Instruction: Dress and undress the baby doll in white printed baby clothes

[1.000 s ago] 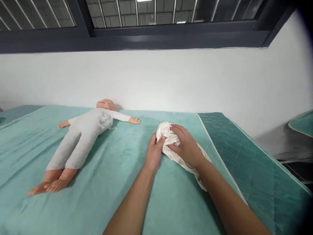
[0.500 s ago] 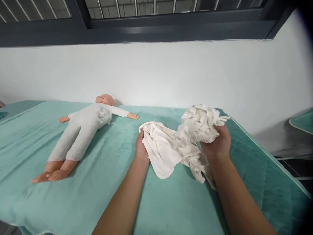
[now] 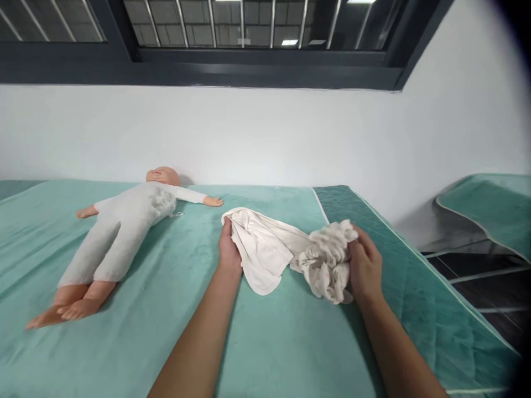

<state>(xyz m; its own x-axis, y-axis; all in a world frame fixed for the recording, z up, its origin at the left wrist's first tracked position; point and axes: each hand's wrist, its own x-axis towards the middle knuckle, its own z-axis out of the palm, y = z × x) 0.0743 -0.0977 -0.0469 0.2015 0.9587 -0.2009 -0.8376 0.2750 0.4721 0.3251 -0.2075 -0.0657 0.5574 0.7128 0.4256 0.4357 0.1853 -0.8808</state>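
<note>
A white cloth garment (image 3: 265,249) stretches between my two hands over the green bed cover. My left hand (image 3: 230,249) is closed on its smooth, spread end, with the thumb on top. At the other end the cloth is bunched and crumpled, and my right hand (image 3: 365,262) grips it from the right side. To the left lies a baby doll (image 3: 128,213) on its back, in a white suit with bare feet and one arm stretched out towards the cloth. Neither hand touches the doll.
The bed (image 3: 178,331) has a darker quilted strip (image 3: 415,293) along its right side. Behind it rise a white wall (image 3: 257,138) and a dark window frame (image 3: 265,74) with bars. Another green bed (image 3: 493,204) with a metal frame stands at the right.
My right hand has lowered and turned, bringing the bunched end down close to the bed. My left hand still holds the spread end. The whole view has shifted to the right.
</note>
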